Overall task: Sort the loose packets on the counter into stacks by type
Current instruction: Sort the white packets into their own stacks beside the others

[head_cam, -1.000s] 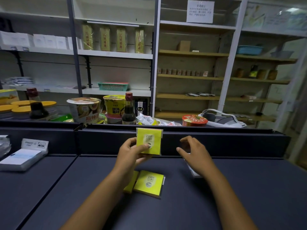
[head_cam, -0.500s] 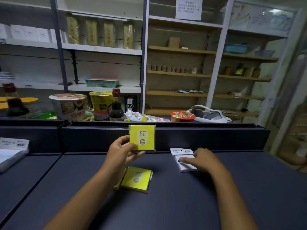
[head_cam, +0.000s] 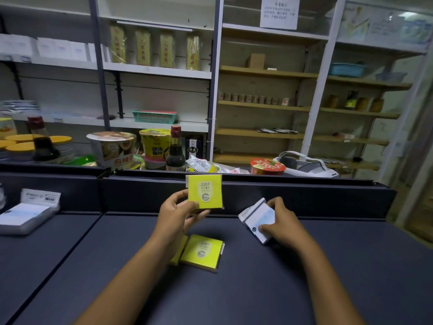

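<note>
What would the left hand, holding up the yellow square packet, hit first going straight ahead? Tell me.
Most likely the dark raised back wall of the counter: the left hand holds the yellow square packet upright just before it. Depth is unclear.

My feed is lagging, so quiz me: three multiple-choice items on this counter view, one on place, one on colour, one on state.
1. Where is the white packet?
A. In the right hand
B. On a shelf
C. In the green basket

2. What colour is the packet held by the left hand?
A. Red
B. Yellow-green
C. Blue

3. How is the held 2207 packet standing?
A. Flat on the counter
B. Crumpled
C. Upright, label facing the camera

Answers: 1 A, the right hand grips it, tilted, above the counter. 2 B, matching the packets lying on the counter. 3 C, its printed number reads plainly.
</note>
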Available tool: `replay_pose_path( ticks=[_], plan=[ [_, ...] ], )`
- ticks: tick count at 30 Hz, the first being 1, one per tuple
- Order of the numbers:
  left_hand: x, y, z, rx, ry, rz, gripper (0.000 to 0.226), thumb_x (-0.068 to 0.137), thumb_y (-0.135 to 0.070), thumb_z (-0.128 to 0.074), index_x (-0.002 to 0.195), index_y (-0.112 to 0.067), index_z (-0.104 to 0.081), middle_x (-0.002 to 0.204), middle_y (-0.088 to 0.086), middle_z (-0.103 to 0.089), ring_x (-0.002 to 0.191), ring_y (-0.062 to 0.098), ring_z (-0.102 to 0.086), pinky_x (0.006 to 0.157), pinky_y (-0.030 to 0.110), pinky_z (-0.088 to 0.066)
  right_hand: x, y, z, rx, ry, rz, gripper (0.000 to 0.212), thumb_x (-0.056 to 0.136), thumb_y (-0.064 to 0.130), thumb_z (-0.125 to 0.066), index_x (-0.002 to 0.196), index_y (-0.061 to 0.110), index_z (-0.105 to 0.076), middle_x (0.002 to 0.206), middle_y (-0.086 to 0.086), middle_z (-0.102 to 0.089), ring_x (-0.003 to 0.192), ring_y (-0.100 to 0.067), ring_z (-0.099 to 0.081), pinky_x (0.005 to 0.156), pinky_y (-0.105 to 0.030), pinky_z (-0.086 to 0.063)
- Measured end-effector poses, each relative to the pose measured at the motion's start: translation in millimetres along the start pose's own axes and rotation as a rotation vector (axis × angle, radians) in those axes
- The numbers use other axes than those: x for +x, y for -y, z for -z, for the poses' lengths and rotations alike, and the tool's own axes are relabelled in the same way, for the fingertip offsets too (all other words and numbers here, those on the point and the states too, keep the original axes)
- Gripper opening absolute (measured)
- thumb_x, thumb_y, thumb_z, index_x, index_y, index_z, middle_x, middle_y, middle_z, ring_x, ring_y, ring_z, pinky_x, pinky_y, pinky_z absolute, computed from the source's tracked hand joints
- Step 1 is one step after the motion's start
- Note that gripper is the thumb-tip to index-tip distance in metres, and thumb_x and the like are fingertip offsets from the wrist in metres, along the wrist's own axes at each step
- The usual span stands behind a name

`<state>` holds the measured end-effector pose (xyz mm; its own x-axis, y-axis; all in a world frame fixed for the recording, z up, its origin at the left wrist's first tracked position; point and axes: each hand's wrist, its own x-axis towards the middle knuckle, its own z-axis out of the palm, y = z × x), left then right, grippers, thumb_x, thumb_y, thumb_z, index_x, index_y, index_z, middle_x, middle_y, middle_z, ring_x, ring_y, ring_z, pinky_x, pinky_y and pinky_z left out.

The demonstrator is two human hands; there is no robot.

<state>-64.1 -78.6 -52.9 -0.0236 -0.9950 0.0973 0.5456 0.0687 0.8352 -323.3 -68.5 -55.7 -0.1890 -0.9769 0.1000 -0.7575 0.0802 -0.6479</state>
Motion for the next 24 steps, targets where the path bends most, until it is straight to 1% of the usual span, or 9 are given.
replay_pose_path(
  ticks=[2, 4, 7, 10, 12, 15, 18, 21, 24],
  plan=[
    [-2, -3, 3, -0.009, -0.035, -0.017, 0.027, 0.092, 0.012, -0.053, 0.116, -0.001, -0.054, 0.104, 0.021, -0.072, 0.093, 0.033, -0.072, 0.071, 0.034, -0.063, -2, 5, -2, 0.106, -0.025, 0.057, 0.04, 0.087, 0.008, -0.061, 0.116, 0.024, -0.04, 0.114, -0.002, -0.061, 0.095, -0.02, -0.063, 0.074, -0.037, -0.056],
    [-7, -6, 6, -0.012, -0.07, -0.041, 0.028, 0.093, 0.011, -0.052, 0.118, 0.0, -0.053, 0.105, 0.021, -0.071, 0.095, 0.035, -0.072, 0.069, 0.032, -0.063, -8, 12, -6, 0.256, -0.037, 0.085, 0.043, 0.088, 0.0, -0.053, 0.121, 0.025, -0.04, 0.116, -0.003, -0.061, 0.096, -0.021, -0.063, 0.073, -0.036, -0.055],
    [-19, -11, 13, -0.034, -0.126, -0.084, 0.029, 0.092, 0.011, -0.053, 0.119, -0.001, -0.053, 0.104, 0.018, -0.07, 0.096, 0.035, -0.071, 0.069, 0.033, -0.063, -25, 24, -15, 0.497, -0.041, 0.125, 0.05, 0.088, -0.009, -0.048, 0.126, 0.023, -0.04, 0.118, -0.008, -0.062, 0.099, -0.021, -0.066, 0.072, -0.037, -0.059],
    [-41, -18, 28, -0.04, -0.158, -0.136, 0.027, 0.092, 0.008, -0.057, 0.116, -0.005, -0.056, 0.1, 0.015, -0.074, 0.097, 0.034, -0.073, 0.071, 0.033, -0.063, -47, 32, -25, 0.67, -0.052, 0.16, 0.056, 0.088, -0.013, -0.049, 0.128, 0.026, -0.044, 0.117, -0.005, -0.065, 0.099, -0.013, -0.069, 0.069, -0.03, -0.06],
    [-62, -23, 42, -0.051, -0.193, -0.173, 0.025, 0.092, 0.005, -0.059, 0.113, -0.008, -0.059, 0.103, 0.016, -0.074, 0.096, 0.033, -0.073, 0.07, 0.03, -0.062, -64, 40, -33, 0.751, -0.073, 0.188, 0.059, 0.088, -0.015, -0.051, 0.129, 0.027, -0.046, 0.117, -0.001, -0.064, 0.099, -0.008, -0.07, 0.067, -0.026, -0.059],
    [-98, -36, 68, -0.089, -0.243, -0.235, 0.027, 0.092, 0.003, -0.06, 0.115, -0.012, -0.058, 0.103, 0.017, -0.074, 0.092, 0.033, -0.074, 0.068, 0.028, -0.061, -92, 57, -50, 0.847, -0.108, 0.222, 0.059, 0.088, -0.016, -0.053, 0.128, 0.027, -0.049, 0.119, -0.002, -0.065, 0.101, -0.011, -0.071, 0.068, -0.027, -0.06],
    [-134, -58, 97, -0.053, -0.286, -0.327, 0.033, 0.092, 0.003, -0.06, 0.118, -0.016, -0.054, 0.1, 0.017, -0.074, 0.089, 0.031, -0.075, 0.067, 0.027, -0.06, -122, 80, -71, 0.899, -0.125, 0.263, 0.061, 0.086, -0.017, -0.056, 0.123, 0.032, -0.053, 0.119, -0.002, -0.066, 0.102, -0.013, -0.071, 0.068, -0.028, -0.06],
    [-168, -85, 124, -0.016, -0.325, -0.406, 0.032, 0.092, 0.004, -0.06, 0.111, -0.021, -0.054, 0.102, 0.022, -0.069, 0.09, 0.033, -0.073, 0.069, 0.028, -0.061, -154, 106, -91, 0.937, -0.104, 0.306, 0.062, 0.086, -0.016, -0.06, 0.12, 0.037, -0.054, 0.12, -0.001, -0.066, 0.103, -0.012, -0.071, 0.068, -0.026, -0.06],
    [-205, -111, 150, 0.008, -0.348, -0.452, 0.027, 0.092, 0.004, -0.059, 0.104, -0.02, -0.057, 0.104, 0.027, -0.065, 0.086, 0.031, -0.073, 0.068, 0.027, -0.06, -187, 135, -112, 0.974, -0.083, 0.331, 0.061, 0.087, -0.016, -0.061, 0.121, 0.034, -0.053, 0.117, -0.008, -0.065, 0.1, -0.015, -0.072, 0.067, -0.027, -0.061]
  ],
)
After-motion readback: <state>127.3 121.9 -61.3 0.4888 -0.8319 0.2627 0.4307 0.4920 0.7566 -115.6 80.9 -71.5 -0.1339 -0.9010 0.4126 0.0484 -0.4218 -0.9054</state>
